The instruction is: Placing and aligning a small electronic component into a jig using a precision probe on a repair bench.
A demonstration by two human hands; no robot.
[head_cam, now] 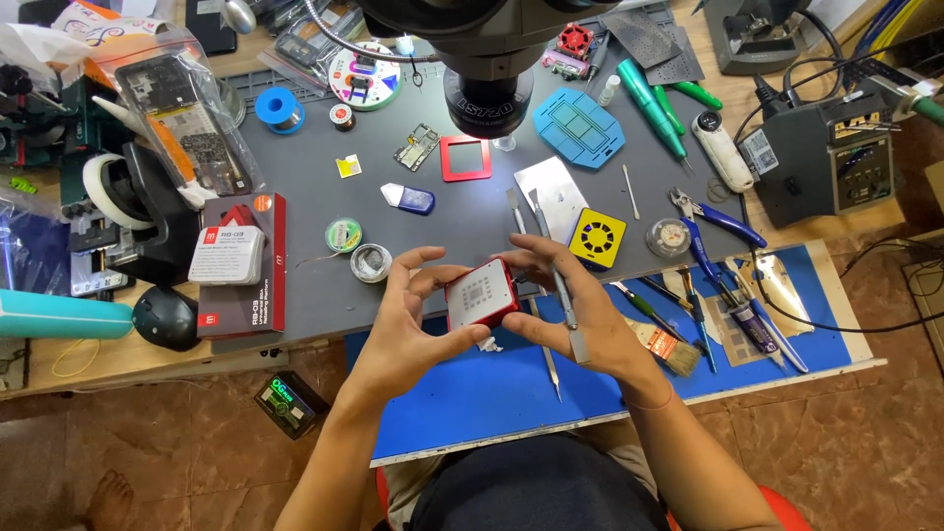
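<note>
Both my hands hold a small red square fixture (pixel 481 296) with a white centre plate, above the front edge of the grey work mat (pixel 324 206). My left hand (pixel 413 320) grips its left side with thumb and fingers. My right hand (pixel 575 310) grips its right side and also carries a thin metal blade tool (pixel 562 290) lying across the fingers. A second slim metal tool (pixel 549 359) rests below, on the blue mat (pixel 492 393).
A microscope head (pixel 489 93) hangs above the mat. Around it lie a red square frame (pixel 465 158), blue stencil holder (pixel 578 126), yellow fan pad (pixel 597 239), solder spools, pliers (pixel 708 221), brush (pixel 669 349), a red and white box (pixel 234 258) and a soldering station (pixel 836 162).
</note>
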